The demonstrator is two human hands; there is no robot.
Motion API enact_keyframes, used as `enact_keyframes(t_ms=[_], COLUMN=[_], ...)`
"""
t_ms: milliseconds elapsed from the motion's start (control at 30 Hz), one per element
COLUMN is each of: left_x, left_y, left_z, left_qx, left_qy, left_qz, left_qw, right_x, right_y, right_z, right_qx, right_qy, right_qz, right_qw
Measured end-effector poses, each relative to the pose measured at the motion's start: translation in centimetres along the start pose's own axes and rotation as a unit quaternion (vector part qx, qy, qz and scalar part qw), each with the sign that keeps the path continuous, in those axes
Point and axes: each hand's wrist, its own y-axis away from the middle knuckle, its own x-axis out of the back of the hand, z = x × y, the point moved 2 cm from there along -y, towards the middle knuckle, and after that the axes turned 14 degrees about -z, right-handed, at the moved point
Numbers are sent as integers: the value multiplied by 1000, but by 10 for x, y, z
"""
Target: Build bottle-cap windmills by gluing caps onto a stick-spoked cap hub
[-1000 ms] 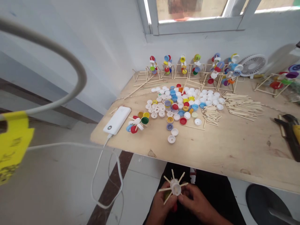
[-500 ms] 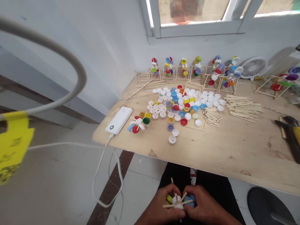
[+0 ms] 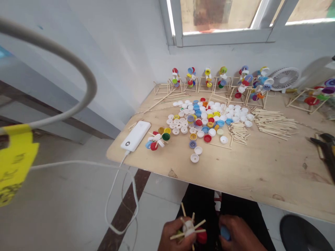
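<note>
Low over the lap, my left hand [image 3: 171, 234] is closed around a wheel of wooden sticks with a white hub [image 3: 188, 227]. Its sticks point out in several directions, and a red bottle cap [image 3: 201, 237] shows on its right side. A bit of yellow-green is partly hidden by the fingers. My right hand [image 3: 238, 230], a short gap to the right, pinches a light blue bottle cap [image 3: 225, 233]. That cap is apart from the wheel.
On the wooden table [image 3: 235, 177] lie loose bottle caps [image 3: 180, 122], stick piles [image 3: 273, 122] and a cap wheel [image 3: 157, 138]. A white power bank [image 3: 136, 136] with a cable sits at the left edge. Stick frames with cap wheels [image 3: 208, 78] and a fan [image 3: 285, 79] stand behind.
My hands have moved apart: the left went left with the stick wheel, the right went right with the blue cap. The red cap on the wheel has come into view.
</note>
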Motion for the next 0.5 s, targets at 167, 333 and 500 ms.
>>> enact_keyframes(t_ms=[167,333,500], left_x=[-12,-32,-34], left_y=[-9,-19,-22], left_z=[-5,-21,-28], left_qx=[28,32,42], left_qy=[130,171,166], left_qz=[-29,-43,-15], left_qw=[991,984,985], right_x=[0,-8,-19], right_y=[1,-6,-17], right_z=[1,-5,1], right_qx=[17,58,80], right_qy=[-256,-315,-296], right_qz=[-80,-132,-104], right_qw=[963,938,946])
